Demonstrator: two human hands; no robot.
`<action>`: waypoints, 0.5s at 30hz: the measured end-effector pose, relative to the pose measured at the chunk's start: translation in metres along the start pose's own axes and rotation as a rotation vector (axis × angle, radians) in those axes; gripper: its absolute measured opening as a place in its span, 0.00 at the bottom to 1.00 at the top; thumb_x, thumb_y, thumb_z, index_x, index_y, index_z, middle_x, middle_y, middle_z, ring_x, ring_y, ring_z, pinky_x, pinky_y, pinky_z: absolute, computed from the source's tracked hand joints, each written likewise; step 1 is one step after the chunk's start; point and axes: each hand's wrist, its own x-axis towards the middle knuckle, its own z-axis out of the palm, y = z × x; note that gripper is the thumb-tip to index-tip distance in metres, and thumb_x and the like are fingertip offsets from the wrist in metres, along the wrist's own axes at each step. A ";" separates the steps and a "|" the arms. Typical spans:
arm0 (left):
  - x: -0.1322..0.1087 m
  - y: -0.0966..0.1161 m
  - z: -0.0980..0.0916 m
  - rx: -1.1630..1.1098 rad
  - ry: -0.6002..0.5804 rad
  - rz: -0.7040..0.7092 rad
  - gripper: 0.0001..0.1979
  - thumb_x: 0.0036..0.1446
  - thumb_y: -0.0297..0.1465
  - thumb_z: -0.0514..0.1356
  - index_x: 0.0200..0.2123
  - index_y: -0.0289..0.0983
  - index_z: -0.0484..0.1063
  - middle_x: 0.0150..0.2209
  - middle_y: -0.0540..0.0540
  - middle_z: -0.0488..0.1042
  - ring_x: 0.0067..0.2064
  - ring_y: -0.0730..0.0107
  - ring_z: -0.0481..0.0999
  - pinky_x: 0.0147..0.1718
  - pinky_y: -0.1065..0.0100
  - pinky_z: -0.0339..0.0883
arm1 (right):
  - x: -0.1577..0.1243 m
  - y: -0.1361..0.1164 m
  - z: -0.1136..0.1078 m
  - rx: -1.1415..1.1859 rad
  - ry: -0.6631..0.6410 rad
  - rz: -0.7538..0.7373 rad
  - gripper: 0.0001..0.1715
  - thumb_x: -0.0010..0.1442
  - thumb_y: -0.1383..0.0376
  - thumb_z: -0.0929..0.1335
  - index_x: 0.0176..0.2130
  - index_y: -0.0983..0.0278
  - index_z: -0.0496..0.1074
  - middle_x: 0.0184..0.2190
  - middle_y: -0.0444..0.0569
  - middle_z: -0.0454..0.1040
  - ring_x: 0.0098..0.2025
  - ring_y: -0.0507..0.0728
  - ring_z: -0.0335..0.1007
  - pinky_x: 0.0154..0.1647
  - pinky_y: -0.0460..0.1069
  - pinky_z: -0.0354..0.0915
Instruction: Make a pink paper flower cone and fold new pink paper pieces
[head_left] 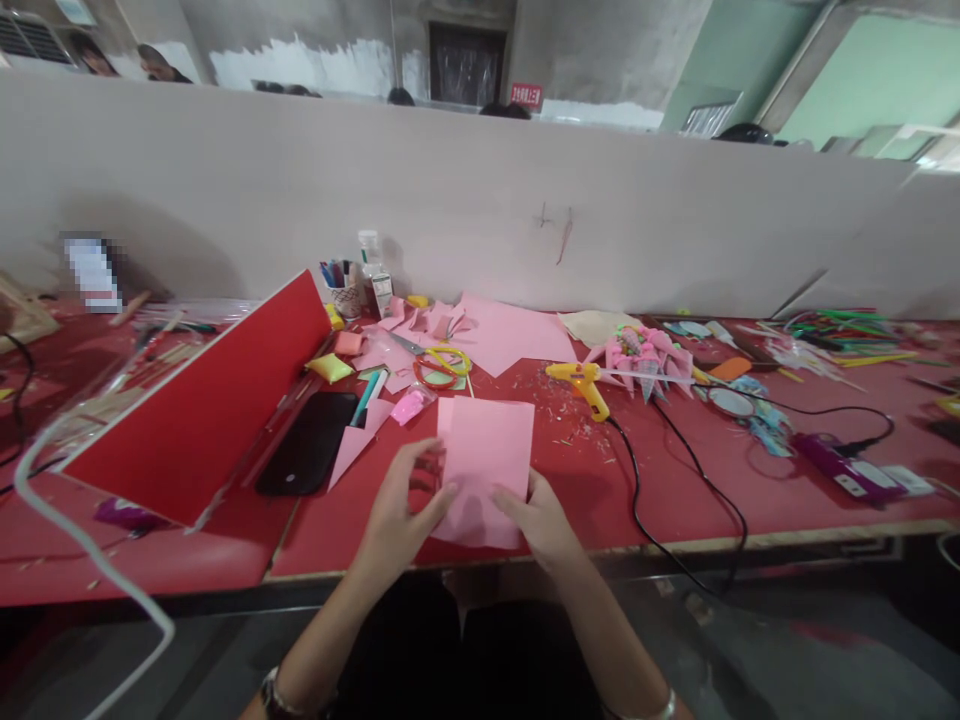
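A folded sheet of pink paper [487, 460] is held upright and slightly tilted at the table's front edge, its layers a little offset at the left. My right hand [546, 518] pinches its lower right side, thumb in front and fingers behind. My left hand [401, 505] is at the left edge, thumb on the paper and fingers curved loosely by the side; their tips are partly hidden. Just beyond lie a small pink packet [411, 404], pink paper scraps [360, 442], scissors with yellow and red handles [442, 366] and a large pink sheet [510, 335].
To the left, a red board [217, 400] leans beside a black phone [309, 445]. A yellow glue gun [581, 384] with a black cord lies right, near a pink paper flower piece [649, 355]. Behind stand a pen cup [344, 293] and bottle [376, 278]. A purple power strip [847, 470] is farther right.
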 end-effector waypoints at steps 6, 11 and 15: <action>-0.002 -0.005 0.003 -0.250 -0.445 -0.279 0.30 0.40 0.42 0.61 0.47 0.34 0.62 0.41 0.41 0.71 0.39 0.63 0.72 0.36 0.64 0.67 | -0.002 0.003 0.001 0.057 0.040 -0.003 0.24 0.37 0.65 0.71 0.38 0.65 0.66 0.34 0.48 0.75 0.34 0.56 0.70 0.34 0.50 0.66; -0.005 -0.004 0.004 -0.276 -0.587 -0.437 0.26 0.43 0.49 0.55 0.34 0.30 0.68 0.19 0.50 0.70 0.20 0.72 0.68 0.23 0.70 0.63 | -0.003 0.003 0.002 -0.065 0.041 -0.060 0.26 0.39 0.66 0.70 0.40 0.64 0.63 0.36 0.48 0.72 0.38 0.55 0.69 0.37 0.49 0.65; -0.002 -0.001 0.005 -0.244 -0.548 -0.402 0.23 0.44 0.48 0.55 0.29 0.31 0.68 0.17 0.52 0.67 0.21 0.73 0.66 0.22 0.71 0.61 | -0.003 0.002 0.003 -0.146 0.049 -0.091 0.25 0.40 0.66 0.69 0.40 0.64 0.62 0.37 0.48 0.71 0.40 0.56 0.68 0.39 0.50 0.65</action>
